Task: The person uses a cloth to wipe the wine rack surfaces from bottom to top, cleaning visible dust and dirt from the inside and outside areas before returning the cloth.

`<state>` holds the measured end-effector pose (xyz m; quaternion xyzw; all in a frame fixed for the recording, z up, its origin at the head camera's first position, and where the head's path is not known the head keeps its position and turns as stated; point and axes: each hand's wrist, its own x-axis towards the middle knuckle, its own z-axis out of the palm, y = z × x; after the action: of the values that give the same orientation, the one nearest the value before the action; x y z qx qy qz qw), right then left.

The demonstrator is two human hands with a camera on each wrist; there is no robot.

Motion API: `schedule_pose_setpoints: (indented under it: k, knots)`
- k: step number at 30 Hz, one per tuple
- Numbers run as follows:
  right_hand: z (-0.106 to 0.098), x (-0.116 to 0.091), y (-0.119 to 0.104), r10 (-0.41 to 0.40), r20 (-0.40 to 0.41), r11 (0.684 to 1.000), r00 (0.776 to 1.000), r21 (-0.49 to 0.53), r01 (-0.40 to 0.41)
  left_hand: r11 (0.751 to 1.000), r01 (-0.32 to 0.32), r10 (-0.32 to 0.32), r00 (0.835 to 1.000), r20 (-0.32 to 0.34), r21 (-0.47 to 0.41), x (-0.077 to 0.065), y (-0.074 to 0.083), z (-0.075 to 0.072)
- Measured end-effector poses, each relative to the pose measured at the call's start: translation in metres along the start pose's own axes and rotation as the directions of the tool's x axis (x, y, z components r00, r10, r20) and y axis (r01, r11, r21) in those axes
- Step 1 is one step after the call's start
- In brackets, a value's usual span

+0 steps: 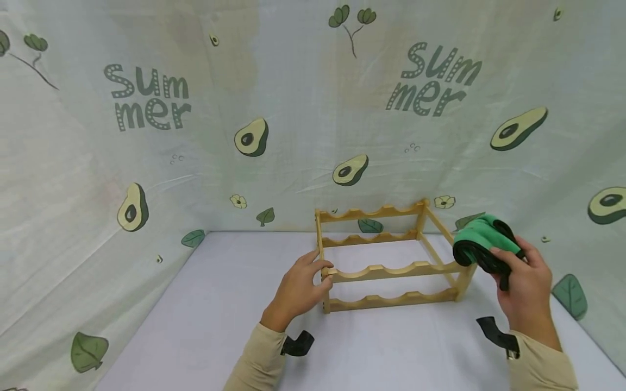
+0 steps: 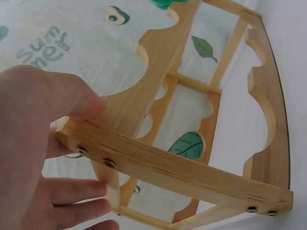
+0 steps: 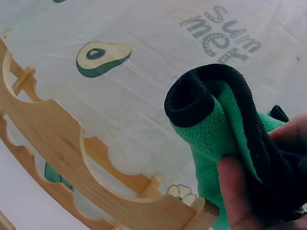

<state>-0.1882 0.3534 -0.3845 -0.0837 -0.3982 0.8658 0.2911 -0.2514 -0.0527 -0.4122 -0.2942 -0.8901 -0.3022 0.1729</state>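
Observation:
A wooden rack with scalloped rails, like a wine rack, stands on the white table. My left hand grips its near left upper corner, the thumb on the rail and the other fingers around the end post. In my right hand is a folded green cloth with black edging, pinched between thumb and fingers. The cloth is at the rack's near right upper corner and overlaps it in the head view. In the right wrist view the cloth's rolled end sticks up above the scalloped rail.
Behind the table hangs a pale curtain printed with avocados, leaves and lettering. It comes down close behind the rack and along both sides of the white tabletop. A black strap sits at the right wrist.

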Motion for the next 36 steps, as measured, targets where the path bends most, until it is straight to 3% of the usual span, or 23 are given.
schedule_pose_setpoints:
  k: [4,9,16,25,36]
  knots:
    - [0.002,-0.001,0.003,0.008,0.005,0.999,1.000,-0.042,-0.008,0.996,0.046,-0.040,0.997,0.072,-0.079,0.000,-0.003,0.001]
    - [-0.001,-0.002,0.002,0.015,-0.002,0.998,1.000,-0.054,-0.015,0.983,0.036,-0.018,0.995,0.100,-0.179,0.008,-0.010,0.009]
    - [-0.012,-0.012,0.007,0.043,-0.041,0.997,0.998,-0.070,-0.045,0.934,0.115,-0.067,0.986,0.152,-0.338,0.014,-0.018,0.020]
    - [0.001,-0.008,0.005,0.018,-0.007,0.996,1.000,-0.091,-0.019,0.905,0.118,-0.075,0.990,0.119,-0.408,0.018,-0.027,0.017]
    - [0.015,-0.008,0.005,0.006,-0.017,0.993,1.000,-0.114,-0.007,0.896,0.081,-0.048,0.995,0.085,-0.437,0.024,-0.036,0.018]
